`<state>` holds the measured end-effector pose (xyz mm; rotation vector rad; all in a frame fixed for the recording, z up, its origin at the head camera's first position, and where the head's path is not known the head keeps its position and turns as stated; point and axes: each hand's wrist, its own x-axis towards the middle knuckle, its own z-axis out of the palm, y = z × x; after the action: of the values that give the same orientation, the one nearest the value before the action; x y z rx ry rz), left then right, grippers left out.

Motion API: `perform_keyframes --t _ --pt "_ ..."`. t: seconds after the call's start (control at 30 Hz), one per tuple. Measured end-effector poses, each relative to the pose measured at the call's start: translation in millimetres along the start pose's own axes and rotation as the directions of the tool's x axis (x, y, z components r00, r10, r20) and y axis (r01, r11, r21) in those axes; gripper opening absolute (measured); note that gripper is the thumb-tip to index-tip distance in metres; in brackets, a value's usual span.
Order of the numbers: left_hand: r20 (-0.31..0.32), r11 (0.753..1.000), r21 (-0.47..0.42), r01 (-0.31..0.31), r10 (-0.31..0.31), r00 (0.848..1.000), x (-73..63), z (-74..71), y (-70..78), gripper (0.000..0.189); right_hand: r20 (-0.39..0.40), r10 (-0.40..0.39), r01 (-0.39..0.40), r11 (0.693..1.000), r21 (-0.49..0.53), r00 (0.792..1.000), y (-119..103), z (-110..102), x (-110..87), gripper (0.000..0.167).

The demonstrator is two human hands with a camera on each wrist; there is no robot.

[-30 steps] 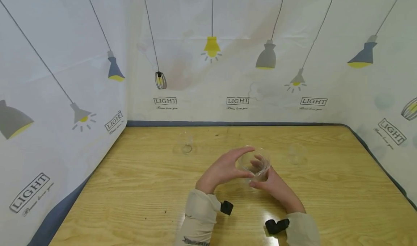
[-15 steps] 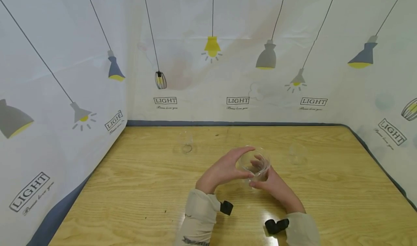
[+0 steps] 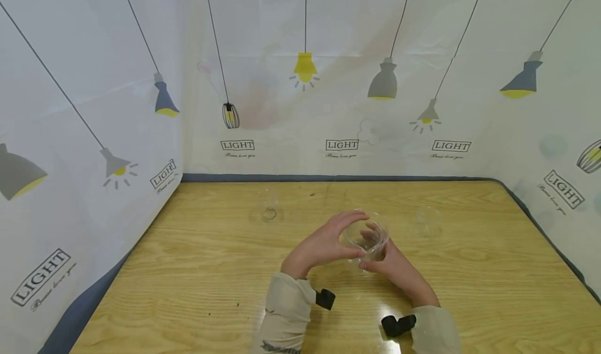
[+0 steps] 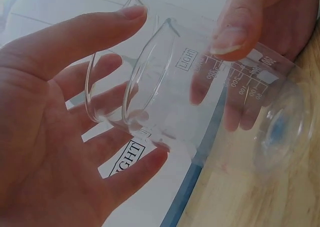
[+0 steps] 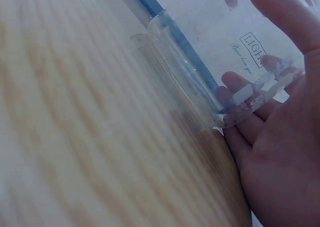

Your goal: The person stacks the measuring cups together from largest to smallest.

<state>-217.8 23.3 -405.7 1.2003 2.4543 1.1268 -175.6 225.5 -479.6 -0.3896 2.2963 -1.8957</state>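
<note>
Two clear glass beakers stand one inside the other between my hands, low over the table. My left hand [image 3: 324,244] curves thumb and fingers around the rim of the inner beaker [image 4: 91,99], which sticks out of the wider one. The outer beaker [image 4: 187,124], with a pouring spout and white graduation marks, is held lower down by my right hand [image 3: 399,268]. In the right wrist view its rounded base [image 5: 187,72] is close over the wood, fingers behind the glass. Both beakers look tilted in the left wrist view.
Another clear glass vessel [image 3: 269,213] stands on the wooden table [image 3: 211,270] at the back left. A further faint clear vessel [image 3: 428,223] is at the back right. Printed white cloth walls [image 3: 281,119] enclose the table's back and sides.
</note>
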Motion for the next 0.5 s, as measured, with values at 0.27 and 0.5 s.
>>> perform_keyframes --t 0.27,0.5 --pt "-0.003 1.000 -0.001 -0.021 0.021 1.000 -0.4 -1.1 -1.0 0.069 -0.013 -0.017 0.017 1.000 -0.009 1.000 6.8 0.1 2.0 0.088" --pt "-0.013 1.000 -0.017 -0.019 0.018 1.000 -2.1 -3.6 -0.4 0.066 -0.012 -0.010 0.010 1.000 -0.013 1.000 3.9 0.4 1.3 0.087"
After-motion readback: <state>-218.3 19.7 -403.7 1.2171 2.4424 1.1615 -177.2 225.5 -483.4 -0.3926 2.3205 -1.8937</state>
